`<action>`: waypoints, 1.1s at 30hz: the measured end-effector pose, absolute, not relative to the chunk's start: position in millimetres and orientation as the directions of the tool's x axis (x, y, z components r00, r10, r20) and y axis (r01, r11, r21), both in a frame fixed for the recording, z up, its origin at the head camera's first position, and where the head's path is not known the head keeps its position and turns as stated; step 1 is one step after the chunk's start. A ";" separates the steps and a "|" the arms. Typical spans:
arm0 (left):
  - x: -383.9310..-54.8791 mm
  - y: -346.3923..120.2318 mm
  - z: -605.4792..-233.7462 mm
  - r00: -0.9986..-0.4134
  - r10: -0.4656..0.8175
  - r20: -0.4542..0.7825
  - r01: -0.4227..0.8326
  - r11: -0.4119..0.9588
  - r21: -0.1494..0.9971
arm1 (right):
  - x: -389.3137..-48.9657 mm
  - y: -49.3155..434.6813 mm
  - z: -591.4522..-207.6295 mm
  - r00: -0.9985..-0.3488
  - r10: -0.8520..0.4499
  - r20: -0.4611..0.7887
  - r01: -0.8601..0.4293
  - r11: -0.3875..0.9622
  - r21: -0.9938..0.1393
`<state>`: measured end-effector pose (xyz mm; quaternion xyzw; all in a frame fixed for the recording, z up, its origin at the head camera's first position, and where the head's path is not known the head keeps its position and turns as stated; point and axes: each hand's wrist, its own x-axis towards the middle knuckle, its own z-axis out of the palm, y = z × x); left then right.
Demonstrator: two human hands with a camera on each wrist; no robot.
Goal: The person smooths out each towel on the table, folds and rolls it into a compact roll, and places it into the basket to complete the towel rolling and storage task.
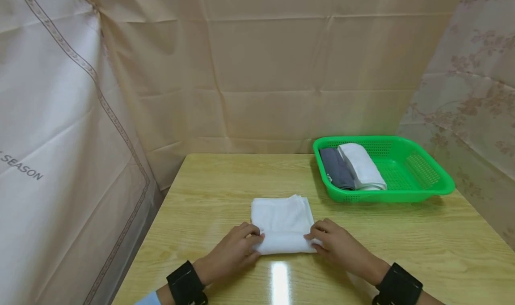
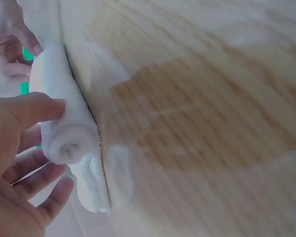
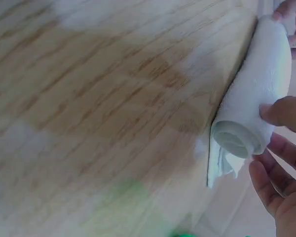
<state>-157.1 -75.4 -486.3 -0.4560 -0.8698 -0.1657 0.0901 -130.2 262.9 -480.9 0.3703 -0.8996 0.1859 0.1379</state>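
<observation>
A white towel (image 1: 281, 213) lies on the wooden table, its near edge rolled up and its far part flat and folded. At the roll's left end, my left hand (image 1: 240, 244) grips with the thumb on the near side and the fingers around the end. My right hand (image 1: 335, 244) holds the right end in much the same way. Spiral layers show at the roll's end (image 2: 69, 148) in the left wrist view, with the thumb (image 2: 49, 108) against the terry cloth. The right wrist view shows the other coiled end (image 3: 234, 140) beside the right thumb (image 3: 276, 112).
A green plastic basket (image 1: 436, 182) stands at the table's back right. Inside its left part lie a dark grey rolled cloth (image 1: 337, 166) and a white rolled cloth (image 1: 362, 166), side by side. Beige fabric (image 1: 261, 72) hangs behind the wooden table (image 1: 209, 184).
</observation>
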 end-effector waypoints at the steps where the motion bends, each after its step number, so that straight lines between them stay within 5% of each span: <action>1: -157.1 -75.7 -485.7 -0.562 0.767 0.311 0.827 0.521 0.212 | -130.3 262.4 -480.4 -0.661 -0.638 0.395 -0.740 0.641 -0.203; 6: -156.3 -77.2 -486.7 -0.540 0.777 0.324 0.841 0.501 0.201 | -129.1 258.9 -480.5 -0.594 -0.708 0.382 -0.788 0.609 -0.097; 14: -154.0 -74.9 -490.0 -0.551 0.759 0.345 0.833 0.522 0.182 | -128.7 254.3 -483.0 -0.597 -0.733 0.327 -0.761 0.646 0.060; 18: -153.8 -72.6 -487.9 -0.586 0.735 0.339 0.810 0.532 0.247 | -130.0 254.3 -482.0 -0.670 -0.672 0.316 -0.721 0.690 -0.062; 23: -157.6 -71.5 -486.1 -0.661 0.713 0.235 0.729 0.535 0.427 | -132.8 261.7 -478.6 -0.784 -0.586 0.204 -0.608 0.661 -0.440; 27: -161.4 -71.7 -486.3 -0.684 0.704 0.191 0.673 0.509 0.536 | -136.7 268.1 -478.9 -0.815 -0.563 0.133 -0.495 0.559 -0.665; 30: -164.7 -70.8 -487.8 -0.671 0.701 0.240 0.696 0.485 0.530 | -138.0 269.3 -480.4 -0.824 -0.545 0.151 -0.494 0.563 -0.663; 33: -167.1 -70.2 -489.2 -0.622 0.712 0.327 0.768 0.475 0.429 | -136.1 267.6 -480.2 -0.807 -0.544 0.230 -0.576 0.640 -0.509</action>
